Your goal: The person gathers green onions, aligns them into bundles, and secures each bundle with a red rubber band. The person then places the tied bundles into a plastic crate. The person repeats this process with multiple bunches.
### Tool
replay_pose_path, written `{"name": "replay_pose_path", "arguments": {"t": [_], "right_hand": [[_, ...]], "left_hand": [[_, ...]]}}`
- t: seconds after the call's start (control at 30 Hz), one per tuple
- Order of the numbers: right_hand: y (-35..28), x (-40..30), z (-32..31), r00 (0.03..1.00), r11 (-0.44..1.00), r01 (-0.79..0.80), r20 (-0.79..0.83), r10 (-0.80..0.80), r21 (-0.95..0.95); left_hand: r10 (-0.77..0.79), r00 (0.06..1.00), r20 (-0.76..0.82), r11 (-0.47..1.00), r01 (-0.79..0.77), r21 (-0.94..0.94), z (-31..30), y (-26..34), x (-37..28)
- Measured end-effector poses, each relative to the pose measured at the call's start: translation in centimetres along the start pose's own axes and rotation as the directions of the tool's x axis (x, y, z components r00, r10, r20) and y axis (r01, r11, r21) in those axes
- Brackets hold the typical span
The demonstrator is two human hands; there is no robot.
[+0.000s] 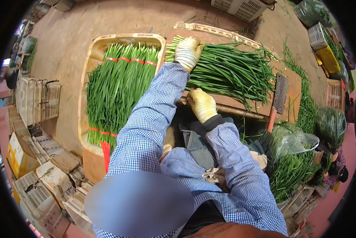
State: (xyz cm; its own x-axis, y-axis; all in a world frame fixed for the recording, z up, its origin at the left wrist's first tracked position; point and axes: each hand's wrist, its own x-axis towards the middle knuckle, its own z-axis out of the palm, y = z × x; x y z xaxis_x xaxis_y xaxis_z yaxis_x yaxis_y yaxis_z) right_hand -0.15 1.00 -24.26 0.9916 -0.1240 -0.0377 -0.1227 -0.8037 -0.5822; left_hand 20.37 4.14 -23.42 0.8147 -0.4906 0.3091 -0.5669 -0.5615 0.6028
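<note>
A loose pile of garlic chives lies across a wooden board, its pale cut ends at the left. My left hand, in a white and yellow glove, rests with curled fingers on the stems near those ends. Close to the board's front edge is my right hand, also gloved, its fingers bent; a small bit of red shows by its fingertips, and whether it grips anything is hidden. A cleaver with a red handle lies on the board's right part. Left of the board, a plastic crate holds several chive bundles tied with red bands.
Red strips hang by the crate's near corner. Loose chives and a clear plastic bag are at my right. Trimmings lie on the floor beyond the board. Stacked crates stand at the left, another crate at the top.
</note>
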Motion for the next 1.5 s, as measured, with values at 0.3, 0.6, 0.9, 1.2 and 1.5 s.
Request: {"name": "replay_pose_path", "arguments": {"t": [0.3, 0.6, 0.9, 1.2, 1.5], "right_hand": [[-0.6, 3.0, -4.1, 0.930, 0.937, 0.001, -0.344, 0.128, 0.350], [2.9, 8.5, -9.2, 0.978, 0.713, -0.133, -0.028, 0.209, 0.689], [3.5, 7.5, -9.7, 0.973, 0.749, -0.062, -0.129, 0.194, 0.660], [3.8, 8.0, -7.4, 0.948, 0.640, -0.161, -0.063, 0.312, 0.751], [2.4, 8.1, -7.8, 0.942, 0.964, -0.072, -0.300, 0.150, 0.257]], "left_hand": [[-0.287, 0.953, 0.100, 0.804, 0.297, -0.516, -1.5, 0.7, 0.5], [-0.263, 0.957, 0.124, 0.813, 0.289, -0.506, 0.1, 2.0, -3.8], [-0.177, 0.984, 0.010, 0.871, 0.161, -0.465, -3.7, 6.3, -4.9], [-0.201, 0.977, 0.070, 0.810, 0.206, -0.549, 0.2, 2.6, -5.2], [-0.167, 0.938, 0.305, 0.827, 0.301, -0.474, -2.2, 2.8, -5.4]]}}
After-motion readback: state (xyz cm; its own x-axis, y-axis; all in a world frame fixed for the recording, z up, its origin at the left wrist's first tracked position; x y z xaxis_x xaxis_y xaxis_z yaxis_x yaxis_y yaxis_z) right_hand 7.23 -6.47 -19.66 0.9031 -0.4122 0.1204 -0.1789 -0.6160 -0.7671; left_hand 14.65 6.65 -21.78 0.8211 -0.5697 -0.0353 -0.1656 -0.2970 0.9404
